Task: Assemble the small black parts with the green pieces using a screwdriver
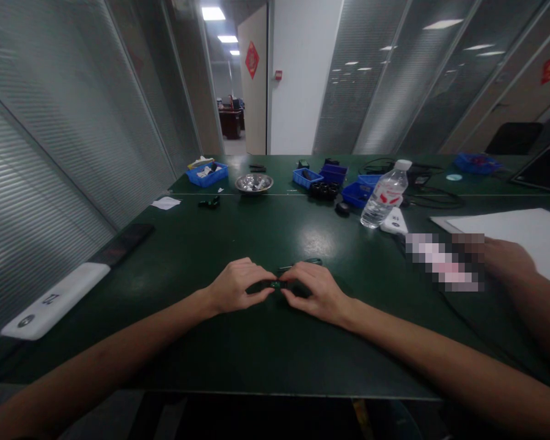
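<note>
The left hand (238, 284) and the right hand (314, 292) are meeting at the middle of the dark green bench (238, 348). Both are lying low on its surface, their fingertips closing from either side on a small green part (278, 284). The part is sitting between the two hands, close to the bench top, and each hand is pinching it with thumb and forefinger.

Just behind the right hand a thin tool (302, 263) is lying on the bench; its kind is too small to tell. Farther back a water bottle (385, 195) is standing to the right, with a metal bowl (254, 182) and a blue bin (206, 175) sitting toward the far edge. Along the left edge a white device (55, 299) is lying, with a black phone (121, 243) just beyond it. At the right, another person's hand (504, 260) is resting beside a white sheet (522, 235).
</note>
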`<state>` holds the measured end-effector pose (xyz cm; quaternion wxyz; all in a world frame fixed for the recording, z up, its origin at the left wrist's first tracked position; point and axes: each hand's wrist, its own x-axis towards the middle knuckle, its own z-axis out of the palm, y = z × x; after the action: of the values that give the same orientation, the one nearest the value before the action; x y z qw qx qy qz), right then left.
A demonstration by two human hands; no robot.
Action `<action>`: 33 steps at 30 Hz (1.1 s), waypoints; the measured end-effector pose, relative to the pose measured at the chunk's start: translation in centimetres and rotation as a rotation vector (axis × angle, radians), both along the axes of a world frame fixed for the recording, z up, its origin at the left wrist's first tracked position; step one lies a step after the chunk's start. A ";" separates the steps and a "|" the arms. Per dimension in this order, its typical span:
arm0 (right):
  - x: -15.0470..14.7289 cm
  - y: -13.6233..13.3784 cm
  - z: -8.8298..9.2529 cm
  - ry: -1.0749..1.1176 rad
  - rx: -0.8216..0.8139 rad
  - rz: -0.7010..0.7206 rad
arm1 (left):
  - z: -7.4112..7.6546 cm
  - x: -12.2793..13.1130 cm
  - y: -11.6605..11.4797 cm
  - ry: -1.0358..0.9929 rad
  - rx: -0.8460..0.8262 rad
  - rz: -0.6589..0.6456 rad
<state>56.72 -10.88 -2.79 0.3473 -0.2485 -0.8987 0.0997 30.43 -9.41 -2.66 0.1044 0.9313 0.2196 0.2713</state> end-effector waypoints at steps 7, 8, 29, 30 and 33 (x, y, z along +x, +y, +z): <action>0.0 0.0 0.0 -0.006 0.003 0.022 | -0.3 0.0 0.3 0.088 -0.019 -0.006; -0.1 0.0 0.1 -0.003 0.006 0.025 | -0.3 0.0 0.3 0.100 -0.024 -0.007; 0.0 0.2 -0.3 -0.006 -0.035 -0.020 | -0.2 0.0 0.0 -0.103 0.145 0.007; 0.0 0.2 -0.4 -0.024 -0.039 -0.024 | -0.2 0.0 0.0 -0.109 0.152 0.004; -0.2 0.4 -0.6 -0.076 -0.045 -0.033 | -0.2 0.1 0.0 -0.114 0.176 -0.011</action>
<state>56.54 -10.48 -3.39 0.3087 -0.2746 -0.9046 0.1046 30.51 -9.41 -2.88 0.0361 0.9211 0.1834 0.3415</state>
